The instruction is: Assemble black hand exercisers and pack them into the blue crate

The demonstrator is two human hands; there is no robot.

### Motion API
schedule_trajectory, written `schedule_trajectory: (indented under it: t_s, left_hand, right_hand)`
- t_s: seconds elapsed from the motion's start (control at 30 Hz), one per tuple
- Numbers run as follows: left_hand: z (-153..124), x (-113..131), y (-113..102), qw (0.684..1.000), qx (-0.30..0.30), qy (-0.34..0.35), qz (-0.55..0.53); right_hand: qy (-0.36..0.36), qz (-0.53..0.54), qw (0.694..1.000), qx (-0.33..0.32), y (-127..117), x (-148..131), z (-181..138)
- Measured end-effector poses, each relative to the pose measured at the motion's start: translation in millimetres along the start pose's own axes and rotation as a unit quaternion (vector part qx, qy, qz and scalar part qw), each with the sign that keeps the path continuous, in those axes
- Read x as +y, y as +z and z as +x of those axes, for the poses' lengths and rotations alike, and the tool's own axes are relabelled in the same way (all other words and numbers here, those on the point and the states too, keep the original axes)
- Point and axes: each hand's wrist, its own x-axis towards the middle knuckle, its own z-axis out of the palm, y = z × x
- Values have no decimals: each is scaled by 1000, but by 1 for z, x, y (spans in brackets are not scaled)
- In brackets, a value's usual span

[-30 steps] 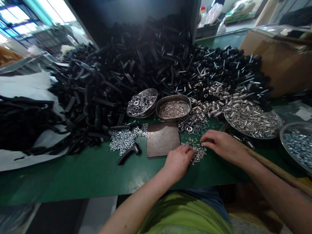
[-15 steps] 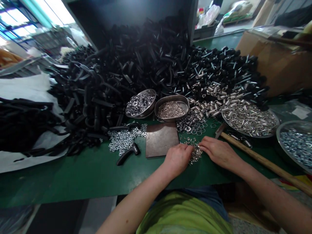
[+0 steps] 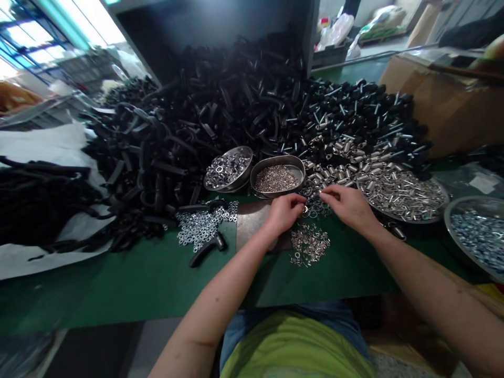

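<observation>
My left hand (image 3: 284, 214) is over the right part of a flat metal plate (image 3: 252, 223), its thumb and forefinger curled together beside a pile of thin metal rings (image 3: 316, 210). What they hold, if anything, is too small to name. Across those rings, my right hand (image 3: 348, 207) pinches with thumb and forefinger; a tiny bright speck shows at the tips. Below both hands lies a scatter of small metal pins (image 3: 313, 244), with a washer (image 3: 297, 255) among them. Left of the plate lie a black curved handle (image 3: 208, 250) and many small nuts (image 3: 197, 228).
A round bowl of metal collars (image 3: 228, 170) and an oval tin of small pins (image 3: 276, 178) stand behind the plate. Springs (image 3: 346, 170), a dish of metal pins (image 3: 405, 197) and a bowl of bluish parts (image 3: 478, 231) lie rightward. Black handles (image 3: 220, 110) are heaped behind.
Both hands have moved forward from the small pins to the rings and drawn slightly apart. A washer now shows among the pins. My right forearm now covers most of the hammer.
</observation>
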Motion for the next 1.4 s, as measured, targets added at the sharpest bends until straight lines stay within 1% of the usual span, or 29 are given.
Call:
schedule_trajectory:
  t_s: [0.1,0.2,0.27,0.37,0.43,0.57,0.7,0.83,0.93,1.0,1.1,1.2,1.3,1.4]
  left_hand:
    - [14,-1,0,1000,10,0,15]
    - [13,0,-2,997,22,40,58]
    - [7,-1,-4,994,29,65,84]
    - [-6,-6,-11,991,49,80,99]
    - [-16,-9,-15,990,68,76,95]
    - [-45,-15,-22,993,83,62,64]
    - [-84,-16,-18,993,89,57,52]
    - [-114,-20,2,993,51,56,90]
    - [-121,-23,17,986,23,51,154]
    - [-121,-23,22,979,8,45,200]
    - [-118,-18,22,966,-18,42,254]
    - [-115,-13,19,953,-46,53,294]
    - [-112,-10,18,947,-60,59,311]
    - [-110,-9,16,946,-67,58,312]
  right_hand:
    - [6,36,999,38,2,1,7]
    - [-14,57,997,51,5,-1,2]
    - [-55,41,998,14,10,-5,-9]
    - [-113,-7,989,-93,22,-17,-29]
    - [-131,-41,981,-140,32,-26,-40]
    - [-147,-107,965,-187,47,-39,-48]
    - [-147,-110,962,-201,51,-42,-49]
    - [-143,-112,962,-204,51,-41,-51]
    - [-146,-116,959,-211,50,-38,-50]
    - [-154,-120,956,-221,47,-37,-49]
    - [-160,-133,950,-233,44,-36,-48]
    - [-161,-149,947,-235,42,-38,-49]
    - [-173,-174,942,-231,42,-42,-51]
    - [-192,-221,929,-224,41,-47,-55]
